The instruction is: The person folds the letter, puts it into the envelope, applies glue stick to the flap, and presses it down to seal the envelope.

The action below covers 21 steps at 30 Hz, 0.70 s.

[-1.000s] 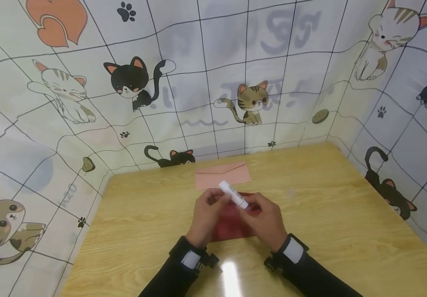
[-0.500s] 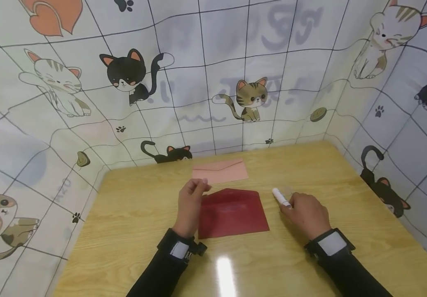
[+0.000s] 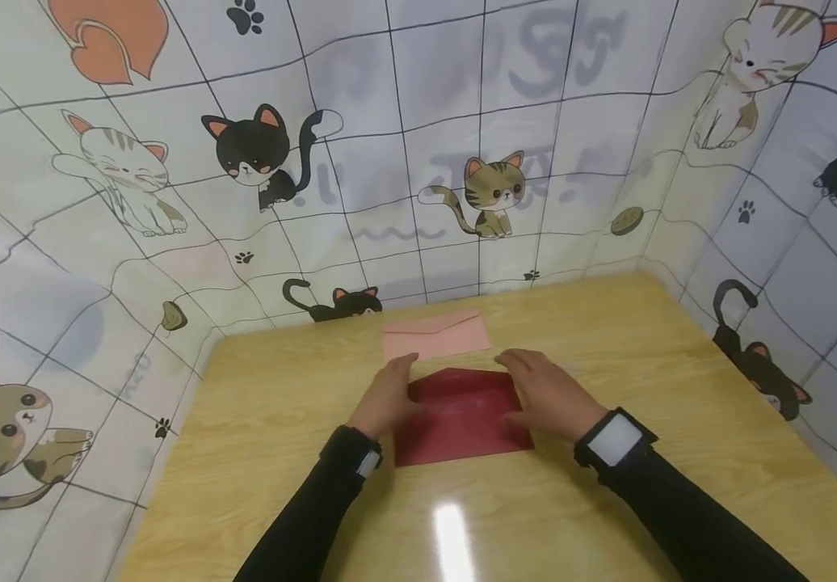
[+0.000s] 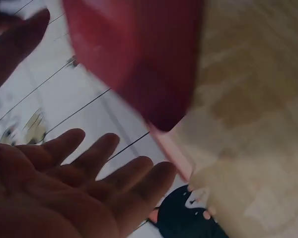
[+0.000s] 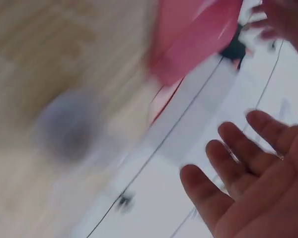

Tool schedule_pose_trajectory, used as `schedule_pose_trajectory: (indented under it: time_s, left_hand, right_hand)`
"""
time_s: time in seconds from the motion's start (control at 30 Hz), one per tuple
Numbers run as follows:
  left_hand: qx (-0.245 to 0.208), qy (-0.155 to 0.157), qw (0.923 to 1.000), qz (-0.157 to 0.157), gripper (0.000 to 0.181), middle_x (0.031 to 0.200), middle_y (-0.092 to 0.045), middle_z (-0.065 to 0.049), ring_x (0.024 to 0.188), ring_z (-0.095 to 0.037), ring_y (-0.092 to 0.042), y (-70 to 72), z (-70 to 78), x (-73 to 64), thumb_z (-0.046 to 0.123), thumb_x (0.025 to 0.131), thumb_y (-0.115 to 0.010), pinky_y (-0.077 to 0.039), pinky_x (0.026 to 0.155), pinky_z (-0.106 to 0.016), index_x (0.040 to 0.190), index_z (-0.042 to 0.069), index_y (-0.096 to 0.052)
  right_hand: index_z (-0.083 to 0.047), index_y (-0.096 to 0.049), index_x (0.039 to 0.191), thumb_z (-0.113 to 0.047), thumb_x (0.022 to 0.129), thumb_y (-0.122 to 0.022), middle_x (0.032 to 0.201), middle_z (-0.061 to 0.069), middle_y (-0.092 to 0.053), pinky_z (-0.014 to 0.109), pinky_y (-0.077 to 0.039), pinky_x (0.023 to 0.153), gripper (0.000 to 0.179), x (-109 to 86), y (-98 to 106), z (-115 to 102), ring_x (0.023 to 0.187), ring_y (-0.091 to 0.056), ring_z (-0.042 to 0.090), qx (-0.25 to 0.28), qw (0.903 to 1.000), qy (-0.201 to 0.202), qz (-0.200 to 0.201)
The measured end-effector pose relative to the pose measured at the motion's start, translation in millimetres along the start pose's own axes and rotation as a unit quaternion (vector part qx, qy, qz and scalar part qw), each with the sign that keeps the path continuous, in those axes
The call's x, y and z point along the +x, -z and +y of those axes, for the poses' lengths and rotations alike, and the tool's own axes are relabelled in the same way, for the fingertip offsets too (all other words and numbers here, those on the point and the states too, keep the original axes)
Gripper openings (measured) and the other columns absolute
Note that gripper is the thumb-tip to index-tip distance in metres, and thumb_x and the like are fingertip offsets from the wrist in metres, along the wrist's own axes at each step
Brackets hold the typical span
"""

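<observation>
A dark red envelope (image 3: 462, 436) lies on the table with its flap spread toward the wall. Faint shiny marks show near its fold. At its left edge my left hand (image 3: 387, 398) stands with fingers spread. My right hand (image 3: 553, 394) reaches over its right side, thumb apart from the fingers. Both palms appear bare in the wrist views, where the left hand (image 4: 89, 188) and right hand (image 5: 258, 183) look relaxed. Whether either thumb touches the paper, I cannot tell. A blurred pale round thing (image 5: 69, 126) is on the table in the right wrist view; its kind is unclear.
A pink envelope (image 3: 436, 338) lies just behind the red one, close to the wall. Cat-printed sheets (image 3: 418, 162) rise at the back and both sides of the wooden table (image 3: 280, 420). Light glares off the table's front.
A second ago both hands held a white tube above the red envelope. The right hand then carried it rightward and let it go. Now both hands are at the envelope's sides.
</observation>
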State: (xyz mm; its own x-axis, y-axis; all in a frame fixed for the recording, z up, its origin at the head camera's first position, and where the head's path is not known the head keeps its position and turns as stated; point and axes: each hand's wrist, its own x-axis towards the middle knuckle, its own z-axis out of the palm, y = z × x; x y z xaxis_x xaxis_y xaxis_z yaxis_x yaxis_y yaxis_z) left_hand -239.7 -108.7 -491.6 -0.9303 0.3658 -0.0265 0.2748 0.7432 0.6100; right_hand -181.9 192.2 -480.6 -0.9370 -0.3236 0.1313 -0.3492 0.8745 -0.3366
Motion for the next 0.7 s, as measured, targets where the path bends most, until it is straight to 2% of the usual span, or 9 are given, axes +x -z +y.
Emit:
schedule_pose_trajectory:
  time_s: [0.07, 0.13, 0.2, 0.3, 0.4, 0.47, 0.53, 0.63, 0.7]
  left_hand:
    - [0.047, -0.015, 0.9986, -0.019, 0.1, 0.167, -0.059, -0.023, 0.155, -0.041, -0.058, -13.2, -4.1, 7.4, 0.012, 0.085, -0.096, -0.048, 0.132, -0.056, 0.17, -0.001, -0.045]
    - [0.095, -0.026, 0.995, -0.019, 0.096, 0.159, -0.067, -0.021, 0.147, -0.039, -0.066, -24.9, -3.9, 8.8, 0.011, 0.086, -0.095, -0.054, 0.126, -0.053, 0.169, 0.002, -0.047]
    - [0.149, -0.049, 0.9876, -0.001, 0.084, 0.145, -0.076, -0.019, 0.133, -0.037, -0.074, -31.6, 2.0, 3.3, 0.008, 0.088, -0.092, -0.063, 0.114, -0.051, 0.164, 0.005, -0.055]
    - [0.23, -0.105, 0.967, 0.037, 0.053, 0.12, -0.083, -0.012, 0.108, -0.031, -0.08, -37.0, 13.6, -9.1, 0.004, 0.097, -0.083, -0.069, 0.091, -0.045, 0.147, 0.011, -0.07]
    - [0.308, -0.162, 0.9357, 0.057, 0.025, 0.1, -0.083, -0.004, 0.091, -0.023, -0.08, -40.9, 24.3, -19.6, 0.003, 0.101, -0.077, -0.068, 0.075, -0.038, 0.121, 0.016, -0.081]
    - [0.351, -0.182, 0.9171, 0.049, 0.018, 0.103, -0.084, -0.002, 0.094, -0.02, -0.081, -44.0, 29.8, -24.5, 0.006, 0.103, -0.076, -0.068, 0.073, -0.035, 0.115, 0.017, -0.084]
    - [0.386, -0.186, 0.903, 0.031, 0.018, 0.117, -0.086, -0.003, 0.105, -0.019, -0.083, -46.2, 35.5, -27.6, 0.011, 0.106, -0.074, -0.069, 0.075, -0.034, 0.12, 0.013, -0.085]
    - [0.406, -0.172, 0.8973, 0.015, 0.029, 0.139, -0.082, -0.006, 0.122, -0.021, -0.082, -46.4, 42.8, -30.6, 0.017, 0.109, -0.071, -0.071, 0.078, -0.034, 0.135, 0.008, -0.081]
    - [0.416, -0.169, 0.8932, 0.022, 0.029, 0.138, -0.083, -0.008, 0.121, -0.021, -0.083, -45.6, 42.5, -31.5, 0.018, 0.109, -0.072, -0.071, 0.077, -0.033, 0.134, 0.007, -0.082]
  right_hand:
    - [0.007, -0.048, 0.165, -0.028, 0.083, -0.103, 0.169, 0.03, -0.054, 0.065, -0.05, 0.127, 0.105, 14.0, -5.2, -10.3, 0.157, -0.053, 0.052, 0.007, 0.9979, 0.04, -0.051]
    - [0.007, -0.042, 0.169, -0.027, 0.083, -0.103, 0.17, 0.03, -0.054, 0.063, -0.049, 0.128, 0.111, 23.6, -12.2, -16.9, 0.157, -0.054, 0.051, -0.006, 0.9946, 0.053, -0.09]
    - [0.006, -0.045, 0.168, -0.025, 0.082, -0.104, 0.165, 0.028, -0.059, 0.059, -0.053, 0.125, 0.109, 28.0, -17.5, -20.5, 0.152, -0.06, 0.048, -0.017, 0.9924, 0.054, -0.109]
    - [-0.001, -0.059, 0.161, -0.017, 0.084, -0.1, 0.149, 0.02, -0.073, 0.054, -0.061, 0.114, 0.088, 26.7, -20.7, -22.3, 0.136, -0.072, 0.039, -0.009, 0.9915, 0.07, -0.109]
    - [-0.009, -0.073, 0.148, -0.008, 0.094, -0.088, 0.138, 0.012, -0.08, 0.052, -0.064, 0.107, 0.056, 23.3, -23.3, -23.9, 0.126, -0.078, 0.033, 0.01, 0.9873, 0.135, -0.083]
    - [-0.011, -0.075, 0.145, -0.01, 0.106, -0.074, 0.14, 0.011, -0.081, 0.051, -0.064, 0.108, 0.04, 23.4, -30.8, -22.0, 0.128, -0.078, 0.031, 0.002, 0.9801, 0.189, -0.06]
    - [-0.006, -0.076, 0.143, -0.012, 0.112, -0.065, 0.144, 0.013, -0.08, 0.051, -0.064, 0.109, 0.034, 22.7, -33.8, -27.3, 0.131, -0.078, 0.033, -0.027, 0.9745, 0.218, -0.044]
    - [-0.001, -0.075, 0.144, -0.018, 0.115, -0.063, 0.148, 0.016, -0.077, 0.047, -0.064, 0.111, 0.035, 21.0, -36.0, -36.7, 0.134, -0.076, 0.033, -0.102, 0.9687, 0.224, -0.031]
    - [-0.001, -0.076, 0.141, -0.016, 0.112, -0.068, 0.146, 0.016, -0.078, 0.044, -0.065, 0.11, 0.033, 17.6, -31.0, -44.3, 0.134, -0.076, 0.032, -0.155, 0.9637, 0.215, -0.032]
